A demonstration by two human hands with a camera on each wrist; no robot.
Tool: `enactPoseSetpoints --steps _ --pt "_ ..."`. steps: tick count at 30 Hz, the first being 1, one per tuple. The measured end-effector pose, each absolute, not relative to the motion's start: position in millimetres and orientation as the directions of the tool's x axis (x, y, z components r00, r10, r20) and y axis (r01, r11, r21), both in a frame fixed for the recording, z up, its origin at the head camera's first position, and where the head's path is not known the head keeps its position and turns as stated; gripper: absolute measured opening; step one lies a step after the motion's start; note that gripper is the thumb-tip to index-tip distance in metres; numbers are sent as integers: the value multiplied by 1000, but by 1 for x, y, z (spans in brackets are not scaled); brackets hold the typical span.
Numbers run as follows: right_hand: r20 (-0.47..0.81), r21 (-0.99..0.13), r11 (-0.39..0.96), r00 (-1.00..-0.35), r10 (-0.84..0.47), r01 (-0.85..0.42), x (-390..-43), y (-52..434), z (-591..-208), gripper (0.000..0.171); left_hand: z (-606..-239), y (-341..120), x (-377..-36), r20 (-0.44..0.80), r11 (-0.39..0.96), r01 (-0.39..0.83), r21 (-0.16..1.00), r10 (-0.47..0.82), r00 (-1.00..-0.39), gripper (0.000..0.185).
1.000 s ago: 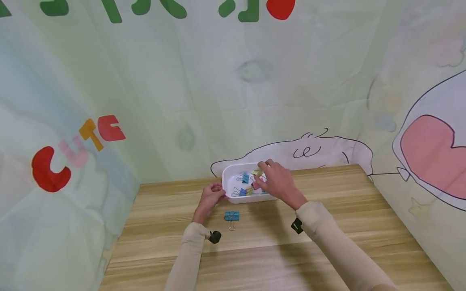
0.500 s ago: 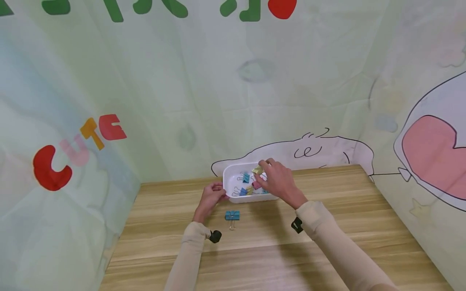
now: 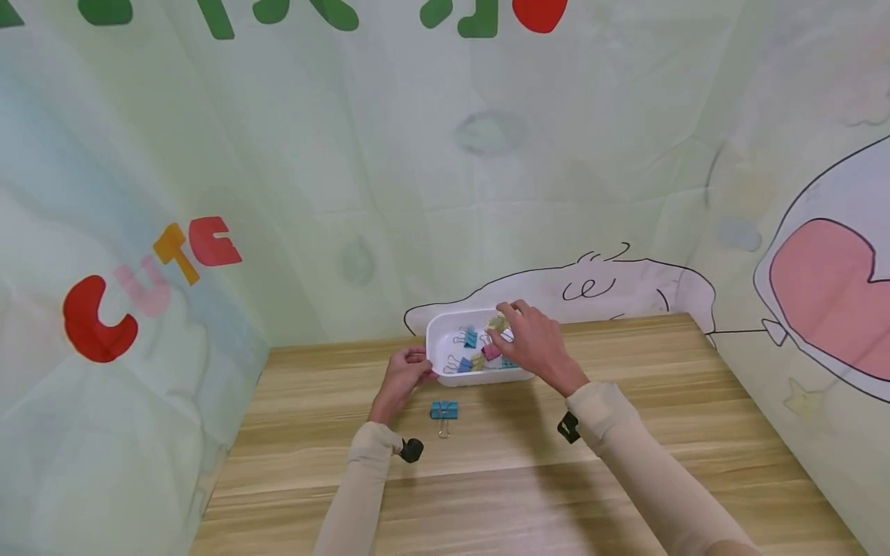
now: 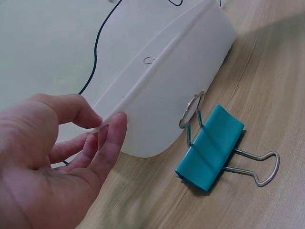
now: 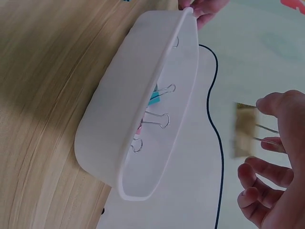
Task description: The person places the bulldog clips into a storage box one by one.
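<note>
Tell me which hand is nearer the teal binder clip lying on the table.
Left. The left hand grips the tray's rim just beside the teal binder clip; the right hand is above the tray, farther off.

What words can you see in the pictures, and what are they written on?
"CUTE", in red, pink, orange and red letters, on the cloth backdrop to the left.
Green shapes and a red one along the top edge of the backdrop: cut off, not readable.
The white tray, the binder clips and the wooden table carry no words that can be read.
</note>
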State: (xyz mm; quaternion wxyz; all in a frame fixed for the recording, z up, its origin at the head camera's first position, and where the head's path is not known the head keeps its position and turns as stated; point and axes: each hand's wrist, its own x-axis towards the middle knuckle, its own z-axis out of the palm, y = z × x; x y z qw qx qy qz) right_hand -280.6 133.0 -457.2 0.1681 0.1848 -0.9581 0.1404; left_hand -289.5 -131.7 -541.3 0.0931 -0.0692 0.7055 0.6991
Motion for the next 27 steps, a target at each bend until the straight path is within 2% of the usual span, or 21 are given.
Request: enactPoseSetpoints --steps 8,18,27 --pt "370 -215 875 -865 -338 -434 -274 124 -463 64 -543 -133 -291 -232 15 -232 973 29 -972 43" --pt "401 -193 814 -802 -443 -547 -253 94 -478 57 -547 -132 -293 -204 -21 -205 979 41 -978 41" --pt "311 -217 768 -788 -531 -603 -234 77 -499 53 -547 -133 -292 -187 -34 -188 981 42 -981 40"
